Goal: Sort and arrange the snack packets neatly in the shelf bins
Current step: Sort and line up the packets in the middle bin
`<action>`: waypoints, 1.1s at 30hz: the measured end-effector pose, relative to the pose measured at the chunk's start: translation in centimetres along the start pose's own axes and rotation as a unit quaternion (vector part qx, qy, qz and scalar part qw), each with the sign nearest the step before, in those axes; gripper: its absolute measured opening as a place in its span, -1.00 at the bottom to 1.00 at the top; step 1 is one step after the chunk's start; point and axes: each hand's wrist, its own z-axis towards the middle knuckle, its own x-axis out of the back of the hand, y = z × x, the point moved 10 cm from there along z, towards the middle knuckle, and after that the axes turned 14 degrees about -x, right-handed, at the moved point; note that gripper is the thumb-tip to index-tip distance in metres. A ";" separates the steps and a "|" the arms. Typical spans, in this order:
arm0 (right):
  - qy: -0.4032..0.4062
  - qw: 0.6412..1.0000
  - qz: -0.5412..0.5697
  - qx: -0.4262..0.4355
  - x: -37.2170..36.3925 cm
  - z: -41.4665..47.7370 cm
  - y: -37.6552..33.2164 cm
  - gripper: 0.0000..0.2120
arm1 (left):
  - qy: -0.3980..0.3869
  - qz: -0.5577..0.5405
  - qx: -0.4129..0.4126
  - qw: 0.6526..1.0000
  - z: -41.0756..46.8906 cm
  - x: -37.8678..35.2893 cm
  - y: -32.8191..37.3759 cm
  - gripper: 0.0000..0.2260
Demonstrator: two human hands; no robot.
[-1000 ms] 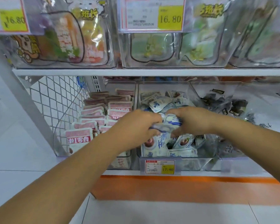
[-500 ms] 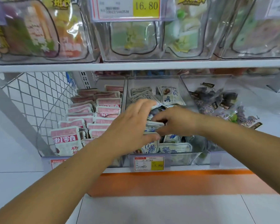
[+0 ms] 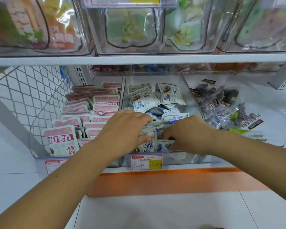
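White shelf (image 3: 139,60) boards with clear bins fill your view. Your work is in the middle bin (image 3: 155,76) of the lower row, between the pink packets (image 3: 104,100) on its left and the dark packets (image 3: 221,104) on its right. Both your hands are at the front of this bin, just behind the price tag (image 3: 146,162).

Your left hand (image 3: 122,129) has its fingers curled over the tops of the blue-and-white packets (image 3: 149,146) that stand there, and the thumb is pressed on the face of the front one — so it pinches them together. Your right hand (image 3: 188,134) meets the same stack from the right side, with its fingers curled down into it. Which packet exactly it holds I cannot tell.

For the next move, this matters: the loose packets (image 3: 144,100) lie beyond your hands, toward the back of the bin, tilted and crossing each other. The stack under your fingers stands upright, with faces toward you. I judge that you must reach straight away from yourself, and the fingertips of the left hand are a little nearer to that heap.

Compared with half a second ago, your left hand has drawn back from over the heap and come down on the front stack. The right hand has sunk lower with it, and your head has moved closer to the shelf.
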 end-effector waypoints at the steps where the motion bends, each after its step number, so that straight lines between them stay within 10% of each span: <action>1: -0.001 1.000 0.007 -0.004 0.4 -0.3 0.6 -0.85 | 0.004 -0.001 0.002 1.000 -0.1 0.0 0.0 -0.52; 22: -0.146 0.975 0.165 0.020 1.6 -2.2 2.2 -0.72 | -0.056 -0.052 -0.055 0.996 -2.0 -0.5 1.4 -0.52; 26: -0.044 0.946 0.322 0.027 7.1 1.5 2.0 -0.83 | -0.014 -0.042 -0.048 0.998 -2.8 -0.4 2.4 -0.62; 30: -0.207 0.906 0.365 0.061 3.4 5.2 -4.3 -0.76 | 0.032 0.004 -0.065 0.997 -3.5 -0.7 2.8 -0.75; 33: -0.173 0.940 0.278 0.100 3.4 6.7 -5.2 -0.76 | 0.050 0.009 -0.073 0.996 -3.8 -0.5 3.6 -0.69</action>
